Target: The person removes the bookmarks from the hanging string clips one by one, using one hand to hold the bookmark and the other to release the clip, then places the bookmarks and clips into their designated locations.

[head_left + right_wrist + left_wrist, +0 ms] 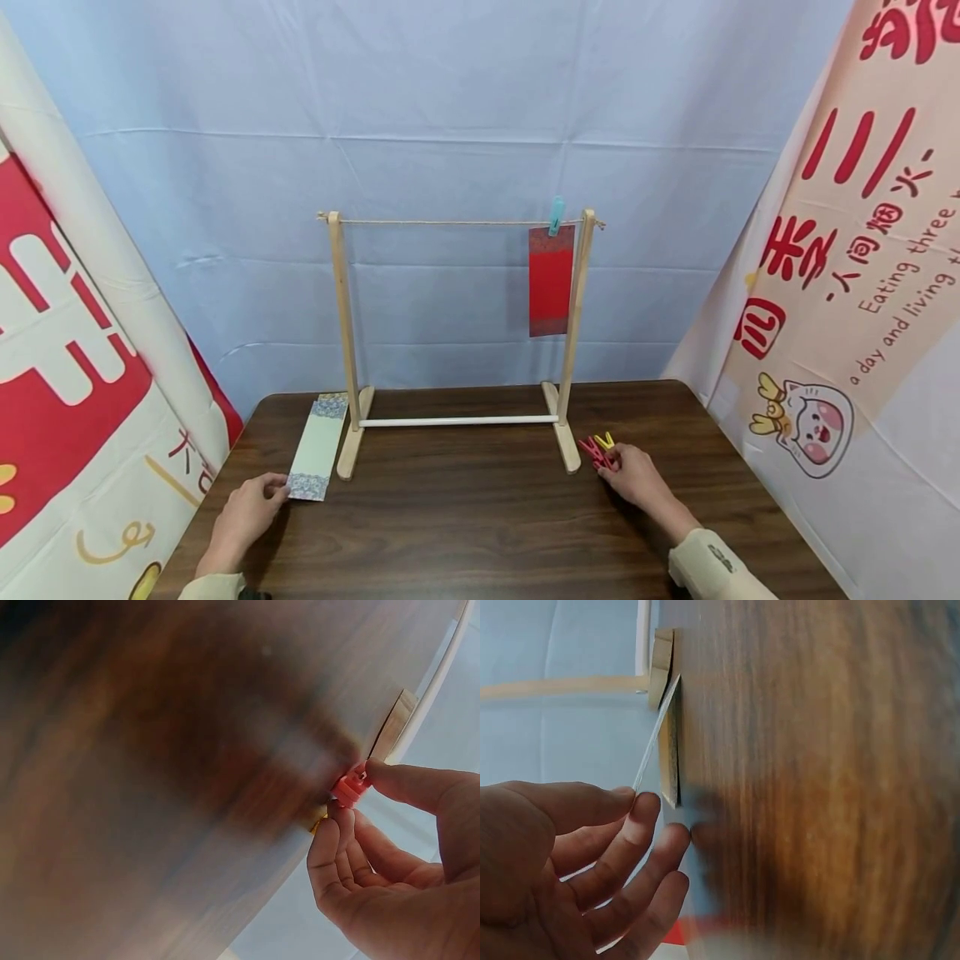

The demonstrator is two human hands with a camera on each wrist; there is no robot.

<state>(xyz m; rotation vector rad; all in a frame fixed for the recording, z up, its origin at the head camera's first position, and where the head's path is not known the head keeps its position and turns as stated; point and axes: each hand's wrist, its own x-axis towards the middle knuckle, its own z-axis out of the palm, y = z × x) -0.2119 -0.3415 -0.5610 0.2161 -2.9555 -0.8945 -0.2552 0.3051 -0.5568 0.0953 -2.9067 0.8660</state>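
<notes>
My left hand point(247, 512) pinches the near edge of a pale card with blue-grey patterned ends point(317, 450) between thumb and index finger. The left wrist view shows this card point(656, 739) edge-on, tilted up off the table. Beneath its far end peeks a yellowish patterned card point(335, 397). At the right, my right hand point(637, 475) pinches a red clothespin point(349, 787) by thumb and fingertips, low over the table. More red clothespins point(590, 450) and a yellow clothespin point(604, 439) lie around the fingertips; their exact number is hard to tell.
Between the hands stands a wooden rack point(342, 325) with a string point(442, 222) across its top and a white rod point(457, 421) below. A light-blue clothespin point(556, 215) holds a red card point(551, 283) at the string's right end. The brown table point(457, 517) lies underneath.
</notes>
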